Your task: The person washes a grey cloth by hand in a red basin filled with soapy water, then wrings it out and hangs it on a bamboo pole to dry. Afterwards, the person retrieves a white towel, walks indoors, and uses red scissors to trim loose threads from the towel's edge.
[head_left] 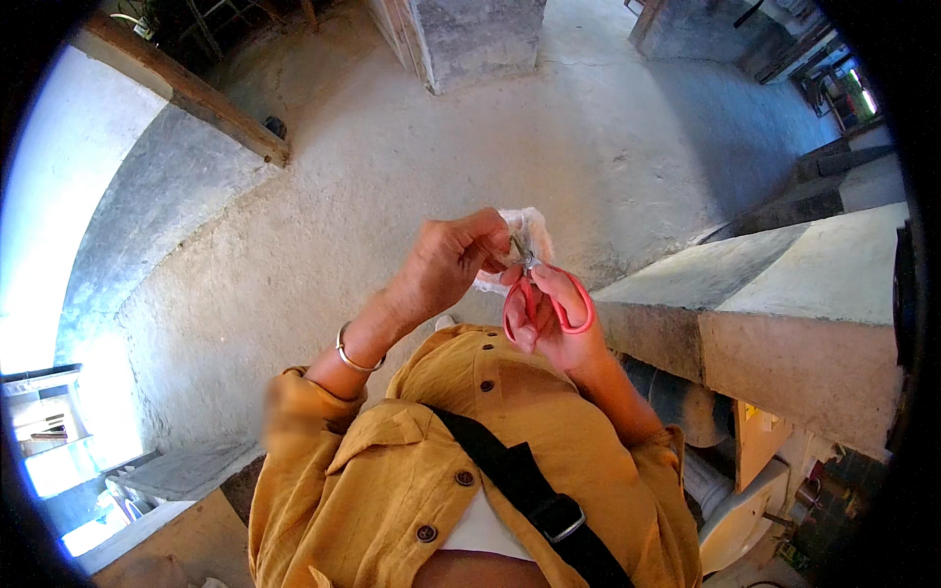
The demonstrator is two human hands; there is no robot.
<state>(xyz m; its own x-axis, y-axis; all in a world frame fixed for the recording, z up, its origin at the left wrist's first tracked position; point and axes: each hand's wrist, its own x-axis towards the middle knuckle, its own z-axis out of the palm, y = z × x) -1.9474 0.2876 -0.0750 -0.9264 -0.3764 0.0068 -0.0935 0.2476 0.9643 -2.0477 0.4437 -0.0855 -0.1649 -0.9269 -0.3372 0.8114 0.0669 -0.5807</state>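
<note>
My right hand point(559, 328) is closed on a pair of scissors point(584, 306) with red loop handles, fingers and thumb through the loops. The short metal blades point up and toward my left hand. My left hand point(454, 257), just left of the blades, has its fingers pinched together at a small piece of white, lacy or knitted-looking fabric point(534, 223). The fabric hangs behind both hands, and parts of it are hidden by them. Whether the blades are closed on a thread or an edge is too small to tell.
A concrete floor point(392, 186) spreads ahead. At the right stands a grey masonry counter point(765, 269) with a wooden board point(760, 446) and a pale basin-like object point(745, 529) below it. A wooden beam point(186, 93) edges the wall at the far left. A pillar point(480, 44) stands ahead.
</note>
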